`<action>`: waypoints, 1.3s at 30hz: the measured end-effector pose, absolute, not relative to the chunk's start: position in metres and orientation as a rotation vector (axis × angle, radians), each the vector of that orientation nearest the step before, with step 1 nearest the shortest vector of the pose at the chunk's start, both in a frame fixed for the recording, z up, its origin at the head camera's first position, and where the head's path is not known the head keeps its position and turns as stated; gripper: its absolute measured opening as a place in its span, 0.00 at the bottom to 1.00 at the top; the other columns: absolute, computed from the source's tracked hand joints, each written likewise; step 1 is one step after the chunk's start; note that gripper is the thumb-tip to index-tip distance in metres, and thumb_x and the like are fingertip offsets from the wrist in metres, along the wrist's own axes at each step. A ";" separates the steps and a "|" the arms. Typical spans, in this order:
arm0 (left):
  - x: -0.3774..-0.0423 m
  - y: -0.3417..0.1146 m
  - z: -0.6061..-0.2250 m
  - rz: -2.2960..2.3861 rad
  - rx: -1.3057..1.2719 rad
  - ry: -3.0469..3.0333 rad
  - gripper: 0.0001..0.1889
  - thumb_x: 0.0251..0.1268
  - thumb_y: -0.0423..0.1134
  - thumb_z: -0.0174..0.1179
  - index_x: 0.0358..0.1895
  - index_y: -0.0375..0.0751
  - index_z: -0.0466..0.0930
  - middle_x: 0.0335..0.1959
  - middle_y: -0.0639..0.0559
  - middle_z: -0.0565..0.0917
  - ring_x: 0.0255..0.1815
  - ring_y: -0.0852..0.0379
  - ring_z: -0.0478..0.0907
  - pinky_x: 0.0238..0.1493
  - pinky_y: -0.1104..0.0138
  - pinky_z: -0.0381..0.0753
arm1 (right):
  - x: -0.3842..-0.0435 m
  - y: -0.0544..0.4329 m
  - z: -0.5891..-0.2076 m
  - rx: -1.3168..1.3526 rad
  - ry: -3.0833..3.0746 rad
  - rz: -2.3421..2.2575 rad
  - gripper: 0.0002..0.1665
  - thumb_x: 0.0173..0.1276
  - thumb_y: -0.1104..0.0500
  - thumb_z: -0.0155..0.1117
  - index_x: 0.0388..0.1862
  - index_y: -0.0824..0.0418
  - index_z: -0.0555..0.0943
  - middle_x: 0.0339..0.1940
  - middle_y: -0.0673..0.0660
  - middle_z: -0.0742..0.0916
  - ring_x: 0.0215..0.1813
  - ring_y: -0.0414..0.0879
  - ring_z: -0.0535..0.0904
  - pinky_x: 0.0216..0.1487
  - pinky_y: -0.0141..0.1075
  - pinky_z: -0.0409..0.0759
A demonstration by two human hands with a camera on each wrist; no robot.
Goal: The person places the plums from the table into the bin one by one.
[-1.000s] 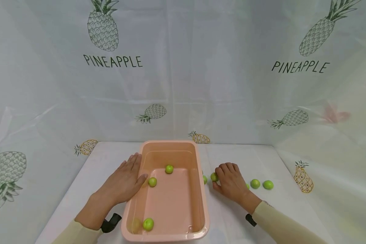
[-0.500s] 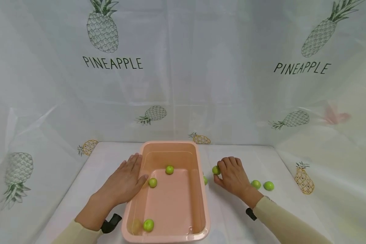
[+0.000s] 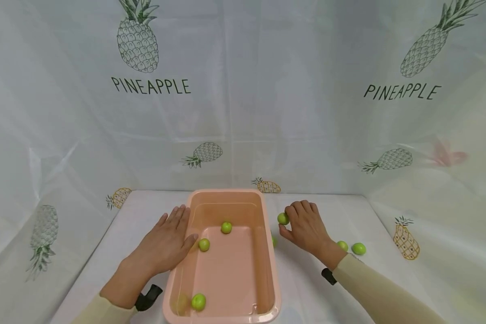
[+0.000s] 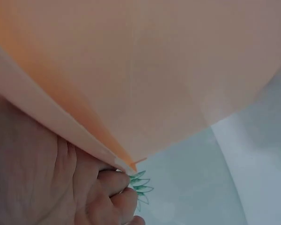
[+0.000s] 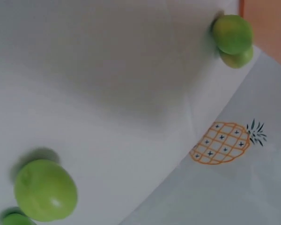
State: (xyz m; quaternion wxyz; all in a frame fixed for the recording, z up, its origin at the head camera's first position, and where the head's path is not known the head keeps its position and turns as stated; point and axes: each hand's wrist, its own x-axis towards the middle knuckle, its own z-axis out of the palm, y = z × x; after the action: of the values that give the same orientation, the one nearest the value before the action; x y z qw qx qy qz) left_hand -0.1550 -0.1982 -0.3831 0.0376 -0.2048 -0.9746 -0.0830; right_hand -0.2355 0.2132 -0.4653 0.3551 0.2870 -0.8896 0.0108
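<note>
Backdrop: glossy, creased whitish plastic-looking sheet [image 3: 291, 112], wraps back and both sides of a flat white tabletop [image 3: 340, 209]. Print: two large grey-green line-drawn pineapples [image 3: 137, 45] up top, dark block-letter PINEAPPLE captions [image 3: 150, 86] under them; small orange-outlined pineapples [image 3: 268, 186] near table edges. Blurry pink petal-shaped patch [image 3: 445, 155] at right. Light soft, creamier on right. Vertical folds mid-back.

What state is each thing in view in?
Pink bin: upright, uncovered.
Three fruits inside: lying loose.
Left hand: fingers straight, against bin's left rim.
Right hand: holding green fruit.
Two fruits, right: loose on table.
Fruit beside bin: partly hidden.
</note>
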 end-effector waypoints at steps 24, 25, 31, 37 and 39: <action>-0.156 -0.198 -0.384 -0.319 -0.607 -3.007 0.38 0.85 0.51 0.50 0.81 0.22 0.55 0.83 0.27 0.58 0.84 0.30 0.56 0.81 0.37 0.58 | -0.255 0.192 -0.415 0.802 -2.195 -0.019 0.21 0.67 0.43 0.59 0.34 0.61 0.73 0.34 0.58 0.79 0.37 0.57 0.72 0.38 0.47 0.70; -0.156 -0.198 -0.384 -0.320 -0.605 -3.008 0.38 0.85 0.51 0.50 0.81 0.22 0.55 0.83 0.27 0.58 0.84 0.30 0.55 0.81 0.37 0.58 | -0.255 0.190 -0.411 0.803 -2.195 -0.019 0.21 0.67 0.43 0.59 0.34 0.61 0.73 0.34 0.58 0.79 0.38 0.57 0.72 0.38 0.47 0.70; -0.157 -0.197 -0.386 -0.310 -0.598 -3.006 0.39 0.85 0.51 0.50 0.81 0.22 0.54 0.82 0.27 0.58 0.84 0.30 0.55 0.81 0.37 0.58 | -0.257 0.172 -0.391 0.829 -2.203 0.003 0.22 0.66 0.42 0.66 0.33 0.59 0.71 0.34 0.57 0.79 0.38 0.56 0.72 0.40 0.47 0.69; -0.155 -0.197 -0.386 -0.309 -0.595 -3.001 0.38 0.85 0.51 0.50 0.80 0.21 0.55 0.82 0.27 0.59 0.84 0.30 0.56 0.81 0.37 0.58 | -0.255 0.140 -0.378 0.892 -2.186 0.009 0.19 0.65 0.45 0.65 0.35 0.59 0.73 0.34 0.56 0.78 0.38 0.54 0.71 0.40 0.45 0.69; -0.155 -0.197 -0.386 -0.313 -0.596 -3.003 0.38 0.85 0.51 0.50 0.80 0.21 0.55 0.82 0.26 0.59 0.84 0.30 0.56 0.81 0.37 0.58 | -0.253 0.130 -0.377 0.929 -2.181 0.013 0.19 0.64 0.45 0.66 0.35 0.59 0.74 0.33 0.55 0.78 0.37 0.53 0.71 0.40 0.44 0.69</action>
State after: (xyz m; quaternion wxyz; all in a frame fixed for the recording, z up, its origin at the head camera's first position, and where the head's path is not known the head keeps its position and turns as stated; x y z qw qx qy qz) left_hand -0.1546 -0.1969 -0.3861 0.0318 -0.1936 -0.9753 -0.1016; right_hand -0.2532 0.1295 -0.3766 0.3758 0.3631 -0.8526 0.0051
